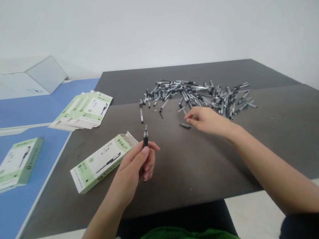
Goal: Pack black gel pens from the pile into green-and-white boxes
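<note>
Pen (145,138) stands nearly upright in the left hand (133,169), its metal tip pointing up and its black barrel rising above the thumb. That hand is closed around the barrel, with the thumb lying along it and the fingers curled behind. The lower end of the pen is mostly hidden in the fist.

The right hand (206,121) is open and relaxed, reaching out low over the desk (199,168), its fingers slightly curved and holding nothing that can be seen. Its fingertips are just beside the near edge of a pile of pens (197,98), which lies heaped in a loose tangle toward the far edge of the desk. A short pen (185,125) lies just below those fingertips, though whether they touch it is hard to tell. A loose pen (141,112) lies apart from the pile, on its left side, between the pile and the left hand.

A carton (101,165) printed in green and white lies just left of the left hand, with its end flap open toward the far edge. Farther off, a stack of cartons (82,111) fans out at the desk's left edge. Another carton (13,166) lies on a blue desk (28,107) beyond that edge, and a pale box (29,76) stands at the blue desk's far side.
</note>
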`<action>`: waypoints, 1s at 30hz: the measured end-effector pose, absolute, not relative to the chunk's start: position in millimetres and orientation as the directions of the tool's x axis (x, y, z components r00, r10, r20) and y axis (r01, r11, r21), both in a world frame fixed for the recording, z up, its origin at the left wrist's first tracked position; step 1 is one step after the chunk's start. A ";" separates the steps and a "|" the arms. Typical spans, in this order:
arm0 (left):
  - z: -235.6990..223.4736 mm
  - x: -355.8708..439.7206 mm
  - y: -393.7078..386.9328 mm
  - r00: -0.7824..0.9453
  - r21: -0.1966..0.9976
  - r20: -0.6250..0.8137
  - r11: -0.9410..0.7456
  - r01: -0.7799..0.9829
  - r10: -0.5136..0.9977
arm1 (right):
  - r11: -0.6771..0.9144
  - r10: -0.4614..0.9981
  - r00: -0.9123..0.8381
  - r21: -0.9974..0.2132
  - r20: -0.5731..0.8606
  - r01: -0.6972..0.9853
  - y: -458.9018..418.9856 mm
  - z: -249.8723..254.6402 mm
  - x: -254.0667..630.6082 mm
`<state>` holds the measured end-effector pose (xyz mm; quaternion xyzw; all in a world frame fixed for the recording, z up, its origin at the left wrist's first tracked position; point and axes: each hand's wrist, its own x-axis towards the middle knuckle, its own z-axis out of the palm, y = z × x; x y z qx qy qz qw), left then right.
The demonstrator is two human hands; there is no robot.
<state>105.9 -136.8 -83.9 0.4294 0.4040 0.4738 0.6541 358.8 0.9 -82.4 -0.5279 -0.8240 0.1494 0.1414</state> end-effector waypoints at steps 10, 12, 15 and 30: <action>-94.9 112.0 -133.1 0.275 0.935 -0.205 0.271 -0.229 0.939 | 0.461 0.881 -0.471 -0.314 0.048 0.830 -12.4 -108.2 350.3; -94.1 114.5 -131.2 0.260 0.928 -0.212 0.277 -0.250 0.942 | 0.432 0.889 -0.453 -0.461 0.072 0.775 -16.6 -100.7 350.3; -89.2 119.7 -122.4 0.157 0.921 -0.207 0.247 -0.302 0.966 | 0.340 0.884 -0.456 -0.813 0.105 0.472 -25.7 -85.8 343.5; -99.7 123.8 -84.2 0.136 0.981 -0.052 0.076 -0.180 0.989 | 0.373 0.866 -0.456 -0.874 0.207 0.311 4.9 -76.2 310.5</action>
